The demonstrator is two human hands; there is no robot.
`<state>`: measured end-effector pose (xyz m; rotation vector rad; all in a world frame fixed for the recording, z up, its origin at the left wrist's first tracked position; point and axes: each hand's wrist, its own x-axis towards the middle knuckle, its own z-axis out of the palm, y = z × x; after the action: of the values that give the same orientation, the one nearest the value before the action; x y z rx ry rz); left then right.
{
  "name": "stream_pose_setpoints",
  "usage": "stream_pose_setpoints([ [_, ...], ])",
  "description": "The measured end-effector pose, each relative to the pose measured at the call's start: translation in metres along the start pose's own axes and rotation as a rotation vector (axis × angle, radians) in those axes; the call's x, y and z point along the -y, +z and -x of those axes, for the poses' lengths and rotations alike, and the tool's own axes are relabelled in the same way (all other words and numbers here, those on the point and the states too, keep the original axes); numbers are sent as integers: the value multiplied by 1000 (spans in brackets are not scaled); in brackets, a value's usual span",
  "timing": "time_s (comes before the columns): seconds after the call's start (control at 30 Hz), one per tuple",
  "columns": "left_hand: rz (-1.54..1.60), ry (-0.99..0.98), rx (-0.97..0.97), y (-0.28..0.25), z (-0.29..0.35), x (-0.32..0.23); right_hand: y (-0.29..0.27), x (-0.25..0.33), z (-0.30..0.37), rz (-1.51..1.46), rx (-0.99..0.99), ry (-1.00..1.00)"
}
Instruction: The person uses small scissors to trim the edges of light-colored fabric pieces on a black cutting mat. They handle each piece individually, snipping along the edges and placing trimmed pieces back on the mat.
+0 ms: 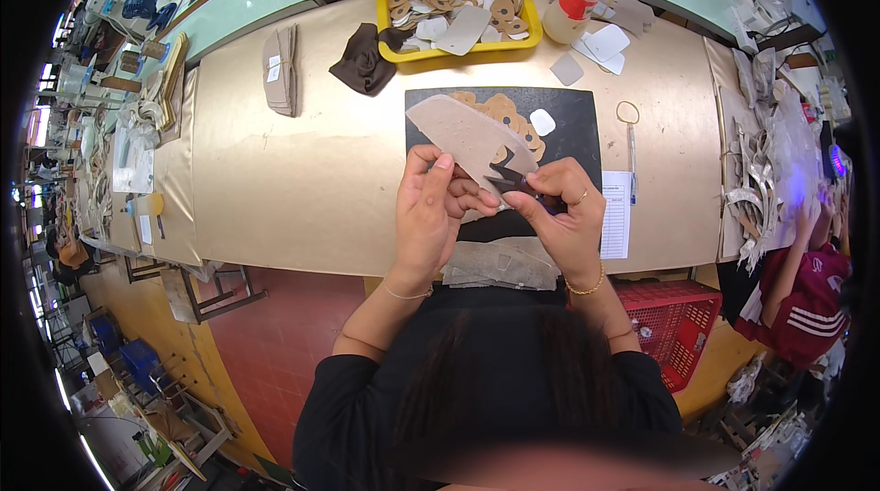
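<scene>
My left hand (429, 211) pinches the lower edge of a beige shaped leather piece (463, 132), holding it up above a black mat (573, 129). My right hand (564, 216) grips a small dark tool (511, 184) and presses it against the same piece at its lower corner. On the mat behind the piece lie several tan round cut-outs (509, 115) and one small white patch (543, 121). A stack of grey material pieces (500, 264) rests at the table's near edge under my wrists.
A yellow tray (390, 37) of tan and white cut-outs stands at the back, with a glue bottle (573, 3) to its right. Dark cloth (364, 62), folded beige pieces (280, 69), a paper sheet (616, 214) and a red crate (674, 326) lie around. Another person (807, 294) works at right.
</scene>
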<state>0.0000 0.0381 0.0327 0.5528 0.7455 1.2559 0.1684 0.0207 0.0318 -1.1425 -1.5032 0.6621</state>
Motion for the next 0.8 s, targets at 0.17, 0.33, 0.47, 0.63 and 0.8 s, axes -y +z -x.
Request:
stream_pose_setpoints([
  [0.17, -72, 72, -4, 2, 3, 1, -1, 3, -3, -5, 16, -20],
  [0.33, -111, 133, 5, 3, 7, 2, -2, 4, -3, -13, 17, -11],
  [0.47, -117, 131, 35, 2, 7, 2, -3, 3, -3, -19, 1, -9],
  [0.63, -90, 94, 60, 1, 6, 3, -6, 1, -2, -13, -12, -6],
  [0.8, -73, -5, 35, 1, 5, 0, -8, 0, -2, 5, -2, -27],
])
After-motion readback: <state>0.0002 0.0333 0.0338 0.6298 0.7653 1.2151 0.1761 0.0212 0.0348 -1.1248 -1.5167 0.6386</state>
